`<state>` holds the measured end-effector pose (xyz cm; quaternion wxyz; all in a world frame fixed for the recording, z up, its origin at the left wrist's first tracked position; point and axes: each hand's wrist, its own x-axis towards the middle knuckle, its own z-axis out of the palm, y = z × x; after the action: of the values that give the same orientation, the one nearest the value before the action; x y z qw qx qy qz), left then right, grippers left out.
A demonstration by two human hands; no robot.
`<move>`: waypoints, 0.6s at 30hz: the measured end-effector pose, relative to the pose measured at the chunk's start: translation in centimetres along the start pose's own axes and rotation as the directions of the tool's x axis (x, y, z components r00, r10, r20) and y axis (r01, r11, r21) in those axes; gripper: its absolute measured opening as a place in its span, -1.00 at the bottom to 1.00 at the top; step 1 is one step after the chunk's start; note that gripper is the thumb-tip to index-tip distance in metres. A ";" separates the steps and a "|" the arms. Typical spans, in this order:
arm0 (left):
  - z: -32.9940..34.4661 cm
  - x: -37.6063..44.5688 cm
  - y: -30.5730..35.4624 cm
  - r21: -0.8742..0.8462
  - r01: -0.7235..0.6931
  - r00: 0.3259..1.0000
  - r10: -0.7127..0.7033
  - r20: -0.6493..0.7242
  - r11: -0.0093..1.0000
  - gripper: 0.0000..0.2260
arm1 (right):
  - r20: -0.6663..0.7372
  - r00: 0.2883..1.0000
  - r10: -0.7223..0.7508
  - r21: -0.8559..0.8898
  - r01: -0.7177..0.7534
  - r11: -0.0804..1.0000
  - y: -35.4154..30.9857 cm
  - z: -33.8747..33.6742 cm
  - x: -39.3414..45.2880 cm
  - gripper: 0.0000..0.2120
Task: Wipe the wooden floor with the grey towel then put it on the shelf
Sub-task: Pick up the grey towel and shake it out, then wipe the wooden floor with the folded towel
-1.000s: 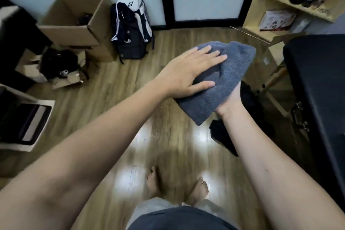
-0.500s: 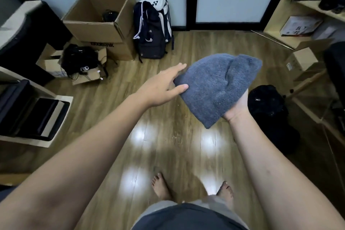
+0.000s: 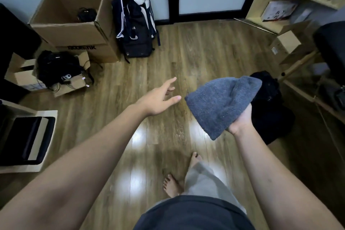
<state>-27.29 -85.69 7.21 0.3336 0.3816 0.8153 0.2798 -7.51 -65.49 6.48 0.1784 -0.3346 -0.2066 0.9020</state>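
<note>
Your right hand (image 3: 240, 118) kept a closed grip under the folded grey towel (image 3: 221, 103), long axis slanting up-right, held above the wooden floor (image 3: 196, 52), your left hand (image 3: 158, 99) spread empty just beside it, shelf (image 3: 270, 22) far up-right.

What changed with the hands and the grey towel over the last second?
The left hand lifted off the grey towel and drew away to the left, now open and apart from it. The right hand kept holding the towel from beneath, above the wooden floor.
</note>
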 end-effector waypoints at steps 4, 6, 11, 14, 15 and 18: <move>0.1 2.1 -2.0 0.016 0.007 0.998 -0.008 0.061 1.000 -0.29 | -0.046 0.999 0.014 -0.017 -0.014 1.000 1.0 0.8 2.6 -0.67; -0.1 3.2 -3.1 0.015 0.028 0.996 -0.029 0.081 1.000 -0.29 | -0.076 0.997 0.020 -0.027 -0.022 0.999 1.5 1.1 4.4 -0.66; -1.1 6.5 -6.4 -0.046 0.104 0.991 -0.100 0.092 0.994 -0.22 | -0.052 0.997 0.054 -0.071 -0.058 0.996 2.3 2.3 9.7 -0.58; -1.5 9.4 -8.7 -0.064 0.113 0.990 -0.106 0.097 0.992 -0.25 | -0.086 0.993 0.087 -0.090 -0.094 0.991 2.5 2.2 13.3 -0.62; -1.5 10.7 -9.5 -0.066 0.115 0.989 -0.108 0.103 0.991 -0.26 | -0.119 0.988 0.099 -0.089 -0.110 0.990 2.7 1.9 14.5 -0.64; -0.6 14.1 -11.9 -0.096 0.147 0.986 -0.137 0.099 0.984 -0.25 | -0.215 0.965 0.147 -0.107 -0.173 0.979 3.5 0.5 17.8 -0.71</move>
<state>-39.83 -80.97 -5.51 0.4093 0.3173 0.8087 0.2790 -21.13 -60.40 -4.29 0.1041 -0.4524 -0.2151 0.8592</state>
